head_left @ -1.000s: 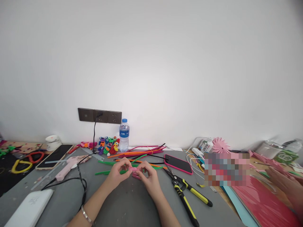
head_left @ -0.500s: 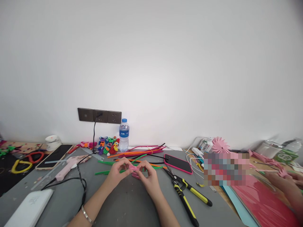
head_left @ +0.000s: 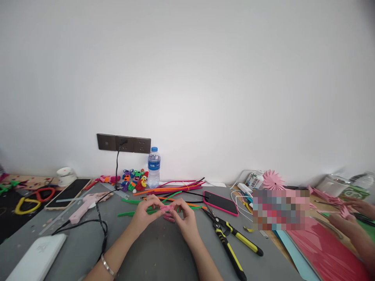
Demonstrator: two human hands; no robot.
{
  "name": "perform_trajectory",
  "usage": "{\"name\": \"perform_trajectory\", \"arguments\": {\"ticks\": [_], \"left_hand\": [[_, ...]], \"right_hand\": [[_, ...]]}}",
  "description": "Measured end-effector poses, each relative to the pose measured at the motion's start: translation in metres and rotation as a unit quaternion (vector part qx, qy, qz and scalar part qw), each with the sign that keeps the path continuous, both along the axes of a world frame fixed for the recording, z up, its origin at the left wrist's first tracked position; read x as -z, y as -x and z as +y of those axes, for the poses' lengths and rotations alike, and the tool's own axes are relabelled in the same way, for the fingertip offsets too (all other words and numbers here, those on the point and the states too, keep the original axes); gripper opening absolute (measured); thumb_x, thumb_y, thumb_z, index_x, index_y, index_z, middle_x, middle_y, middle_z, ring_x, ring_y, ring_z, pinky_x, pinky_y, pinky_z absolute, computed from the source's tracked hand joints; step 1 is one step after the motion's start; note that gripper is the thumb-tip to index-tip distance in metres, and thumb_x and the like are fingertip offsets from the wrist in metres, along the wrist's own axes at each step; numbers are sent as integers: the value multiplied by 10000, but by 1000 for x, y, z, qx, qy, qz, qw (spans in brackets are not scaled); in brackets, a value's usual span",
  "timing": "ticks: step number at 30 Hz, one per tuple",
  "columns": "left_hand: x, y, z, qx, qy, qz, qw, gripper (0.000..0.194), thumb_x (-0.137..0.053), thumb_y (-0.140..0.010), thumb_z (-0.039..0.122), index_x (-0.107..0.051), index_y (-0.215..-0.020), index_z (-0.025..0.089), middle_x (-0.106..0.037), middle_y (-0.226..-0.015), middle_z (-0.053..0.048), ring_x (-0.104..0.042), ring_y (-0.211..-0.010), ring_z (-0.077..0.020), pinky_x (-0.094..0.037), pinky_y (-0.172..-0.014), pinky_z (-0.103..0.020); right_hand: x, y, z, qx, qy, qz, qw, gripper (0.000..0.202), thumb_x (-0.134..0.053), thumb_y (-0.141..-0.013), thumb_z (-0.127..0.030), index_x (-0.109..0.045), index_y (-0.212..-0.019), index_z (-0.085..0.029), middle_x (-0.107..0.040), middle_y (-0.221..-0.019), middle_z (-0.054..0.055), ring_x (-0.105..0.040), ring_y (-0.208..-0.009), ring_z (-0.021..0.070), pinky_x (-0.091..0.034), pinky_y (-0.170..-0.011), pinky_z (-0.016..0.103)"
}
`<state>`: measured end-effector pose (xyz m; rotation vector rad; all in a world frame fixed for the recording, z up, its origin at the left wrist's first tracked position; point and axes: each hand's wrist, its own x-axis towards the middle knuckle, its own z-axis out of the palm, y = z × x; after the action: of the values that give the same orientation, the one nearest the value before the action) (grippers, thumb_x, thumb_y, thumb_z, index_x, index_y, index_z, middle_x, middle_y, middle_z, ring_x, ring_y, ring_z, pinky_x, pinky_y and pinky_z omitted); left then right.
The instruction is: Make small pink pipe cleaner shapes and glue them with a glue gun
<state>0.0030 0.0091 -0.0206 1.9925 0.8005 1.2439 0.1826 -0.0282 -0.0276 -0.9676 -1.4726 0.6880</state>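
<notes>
My left hand [head_left: 146, 214] and my right hand [head_left: 184, 219] meet above the grey table mat. Both pinch a small pink fuzzy piece [head_left: 166, 208], which looks like bent pipe cleaner, with thumbs and forefingers. Just below it another darker pink piece [head_left: 169, 217] shows between the hands; whether it is joined to the held one I cannot tell. Green pipe cleaners [head_left: 126, 214] lie behind my fingers, partly covered by them. Further back is a bundle of pink and orange pipe cleaners [head_left: 181, 188]. Yellow-and-black pliers [head_left: 227, 234] lie to the right of my right hand.
A water bottle [head_left: 154, 168] stands by the wall beside small fuzzy figures [head_left: 134, 179]. A pink glue gun [head_left: 84, 207] with its cord [head_left: 102, 230] and a white box-like device [head_left: 38, 255] are on the left. At right, a pink-cased phone [head_left: 221, 203] and another person's hands [head_left: 344, 226].
My hands stay nearly in place; the pink piece between them now appears stretched more level. At the right, the other person's hands have shifted apart, and dark scissor-like handles show there.
</notes>
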Motion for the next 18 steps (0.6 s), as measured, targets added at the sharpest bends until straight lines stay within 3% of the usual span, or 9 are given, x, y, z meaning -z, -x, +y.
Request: {"name": "perform_trajectory", "arguments": {"ticks": [4, 7, 11, 15, 18], "left_hand": [[-2, -1, -2, -26, -42, 33, 998, 182, -625, -840, 340, -654, -767, 175, -564, -747, -28, -548, -706, -164, -437, -619, -256], [-3, 0, -3, -57, -67, 39, 995, 165, -616, -836, 317, -644, -751, 179, -569, -744, -30, -553, -706, -168, -442, -620, -258], [-1, -1, 0, -101, -79, 39, 991, 131, -619, -815, 288, -641, -739, 185, -512, -671, 7, -494, -580, -130, -399, -532, -227], [5, -1, 5, -122, -72, 45, 989, 133, -625, -807, 296, -677, -762, 182, -471, -626, 24, -459, -530, -117, -364, -486, -216], [11, -2, 6, -149, -68, 38, 986, 161, -634, -793, 343, -692, -745, 200, -499, -607, 17, -494, -537, -137, -397, -489, -238]], "right_hand": [[3, -1, 2, 7, -2, 6, 1000, 99, -643, -817, -296, -661, -855, -206, -580, -733, 11, -514, -681, 174, -387, -635, 278], [4, -3, 3, 17, -14, 7, 1000, 196, -658, -802, -270, -646, -991, -216, -588, -765, 9, -517, -689, 174, -385, -635, 277], [0, -5, 1, 59, -37, 19, 997, 217, -577, -867, -280, -596, -1074, -218, -578, -813, 25, -529, -737, 187, -411, -675, 290], [-15, 8, -7, 91, -62, 8, 994, 132, -504, -908, -256, -584, -1008, -221, -576, -840, 38, -530, -753, 192, -425, -695, 294], [-35, 35, -16, 23, -69, -42, 996, 144, -471, -908, -191, -594, -977, -222, -594, -851, 46, -549, -759, 194, -436, -706, 296]]}}
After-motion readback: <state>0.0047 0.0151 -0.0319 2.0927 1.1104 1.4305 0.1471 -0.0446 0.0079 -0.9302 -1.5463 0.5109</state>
